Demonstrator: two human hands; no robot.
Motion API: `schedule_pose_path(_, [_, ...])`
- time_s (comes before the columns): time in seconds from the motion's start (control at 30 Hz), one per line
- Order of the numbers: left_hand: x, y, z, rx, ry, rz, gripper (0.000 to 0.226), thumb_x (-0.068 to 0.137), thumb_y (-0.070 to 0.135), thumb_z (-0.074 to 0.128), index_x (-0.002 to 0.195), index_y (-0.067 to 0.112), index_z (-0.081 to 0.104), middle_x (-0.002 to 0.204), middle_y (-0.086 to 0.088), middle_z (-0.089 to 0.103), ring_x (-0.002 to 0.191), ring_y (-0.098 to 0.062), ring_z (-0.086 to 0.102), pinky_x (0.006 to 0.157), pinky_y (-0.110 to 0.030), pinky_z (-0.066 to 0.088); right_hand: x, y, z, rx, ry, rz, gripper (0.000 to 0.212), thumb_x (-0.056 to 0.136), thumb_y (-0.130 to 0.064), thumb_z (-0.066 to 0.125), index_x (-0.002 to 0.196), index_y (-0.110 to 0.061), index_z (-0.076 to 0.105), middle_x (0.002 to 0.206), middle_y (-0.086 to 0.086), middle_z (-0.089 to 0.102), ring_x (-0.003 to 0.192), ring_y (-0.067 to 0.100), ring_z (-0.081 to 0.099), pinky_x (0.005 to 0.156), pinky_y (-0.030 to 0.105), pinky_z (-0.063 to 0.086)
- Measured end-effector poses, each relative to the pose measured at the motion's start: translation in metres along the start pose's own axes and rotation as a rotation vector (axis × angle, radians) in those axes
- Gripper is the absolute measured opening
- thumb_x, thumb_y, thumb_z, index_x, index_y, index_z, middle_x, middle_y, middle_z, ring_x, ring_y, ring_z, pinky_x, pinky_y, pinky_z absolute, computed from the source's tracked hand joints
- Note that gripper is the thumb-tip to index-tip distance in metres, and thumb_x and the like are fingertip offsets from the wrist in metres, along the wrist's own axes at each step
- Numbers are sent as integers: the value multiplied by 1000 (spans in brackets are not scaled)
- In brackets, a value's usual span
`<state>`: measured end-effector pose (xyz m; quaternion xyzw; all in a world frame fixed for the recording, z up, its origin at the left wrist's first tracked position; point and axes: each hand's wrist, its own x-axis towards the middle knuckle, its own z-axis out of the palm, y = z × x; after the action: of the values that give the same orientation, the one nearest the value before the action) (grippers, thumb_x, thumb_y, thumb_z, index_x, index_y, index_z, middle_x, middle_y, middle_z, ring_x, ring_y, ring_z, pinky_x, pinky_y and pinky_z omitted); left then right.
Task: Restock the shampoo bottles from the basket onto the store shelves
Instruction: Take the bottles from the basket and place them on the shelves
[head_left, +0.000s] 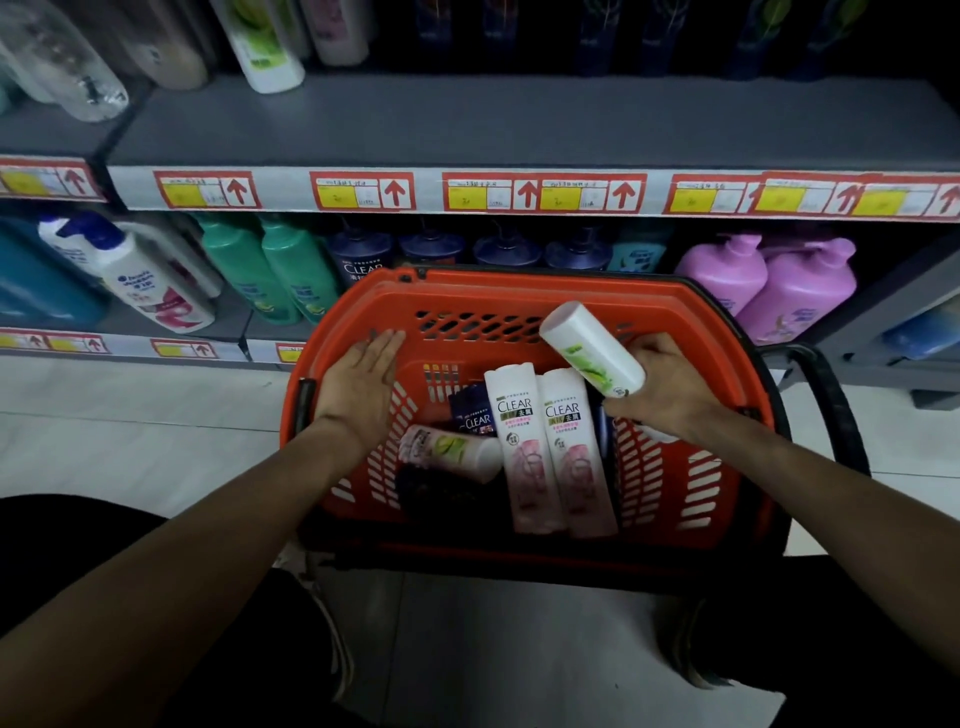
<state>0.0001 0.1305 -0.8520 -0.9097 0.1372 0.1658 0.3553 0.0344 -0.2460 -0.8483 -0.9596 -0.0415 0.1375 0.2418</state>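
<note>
Shampoo bottle (592, 349) tilted in right hand's (669, 385) grasp over basket (519, 291); left hand (358, 382) flat, released, on basket's wall.

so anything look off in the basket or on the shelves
Nothing spilled or damaged. In the orange plastic basket, one small white bottle with a green-leaf label lies crosswise, while two pink-and-white CLEAR bottles lie lengthwise beside it.

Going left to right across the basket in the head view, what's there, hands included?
Left hand, white bottle lying on its side, white-and-pink CLEAR bottle, second white-and-pink CLEAR bottle, right hand gripping a white-and-green bottle. The dark blue CLEAR bottle overlaps others, so it is omitted.
</note>
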Motion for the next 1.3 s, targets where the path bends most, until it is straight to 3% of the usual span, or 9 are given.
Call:
schedule_pose_path(0.13, [1, -1, -5, -116, -1, 14, 84, 98, 59, 35, 164, 14, 12, 167, -18, -25, 157, -31, -16, 128, -49, 0, -5, -2, -2, -27, -1, -102, 56, 56, -47, 85, 105, -24, 73, 126, -4, 39, 123, 22, 39, 107, 42, 41])
schedule_pose_path(0.3, [-9, -2, -38, -670, 8, 4, 80, 94, 62, 55, 161, 33, 23, 170, -15, -14, 159, -31, -7, 129, -52, 3, -18, -27, -7, 1, 39, -161, 54, 51, -62, 73, 91, -27, 68, 106, -1, 35, 107, 22, 35, 85, 30, 31])
schedule_pose_path(0.43, [-14, 2, -73, -1212, 28, 5, 79, 89, 47, 72, 157, 33, 35, 169, -7, 20, 155, -29, 23, 125, -51, 25, -28, -63, -15, 195, -11, -130, 46, 56, -51, 86, 93, -32, 66, 106, 4, 46, 105, 22, 47, 77, 23, 45])
schedule_pose_path(0.53, [-33, -1, -103, -1807, 38, 31, 60, 93, 30, 72, 149, 29, 50, 142, 3, 58, 135, -20, 55, 116, -42, 42, -42, -96, -34, 425, -127, -134, 38, 71, -20, 92, 103, -14, 73, 104, 8, 69, 92, 28, 71, 65, 23, 60])
schedule_pose_path(0.67, [-60, -19, -139, -2340, -3, 94, 54, 86, 31, 62, 140, 25, 58, 131, -7, 69, 115, -24, 70, 101, -43, 54, -62, -128, -51, 667, -266, -133, 43, 81, -13, 86, 120, -15, 71, 108, 1, 78, 99, 16, 75, 85, 31, 62])
schedule_pose_path(0.9, [-73, -28, -161, -2416, 157, -3, 49, 91, 36, 75, 130, 10, 63, 116, -11, 76, 107, -29, 74, 93, -47, 59, -68, -159, -63, 507, -178, -170, 60, 73, -21, 92, 124, -14, 60, 104, 0, 73, 85, 13, 74, 66, 30, 63])
schedule_pose_path(1.0, [-72, -32, -161, -2485, 76, -129, 53, 87, 40, 78, 127, 8, 65, 109, -10, 78, 101, -26, 76, 82, -38, 61, -69, -163, -68, 439, -77, -128, 81, 63, -46, 94, 131, -21, 56, 111, -12, 68, 84, -2, 67, 60, 12, 51])
schedule_pose_path(1.17, [-73, -40, -155, -2697, 30, -327, 33, 85, 43, 79, 102, 16, 70, 91, -4, 80, 86, -16, 77, 71, -27, 59, -73, -157, -78, 731, -83, 50, 71, 61, -42, 96, 118, -20, 60, 99, -5, 76, 74, 4, 74, 59, 21, 56])
schedule_pose_path(1.3, [-76, -51, -150, -2739, -5, -241, 35, 88, 44, 75, 108, 16, 68, 111, -10, 78, 99, -21, 76, 79, -30, 63, -66, -151, -87, 1038, -46, 115, 82, 47, -27, 100, 121, -19, 65, 110, 3, 77, 92, 16, 77, 78, 34, 62])
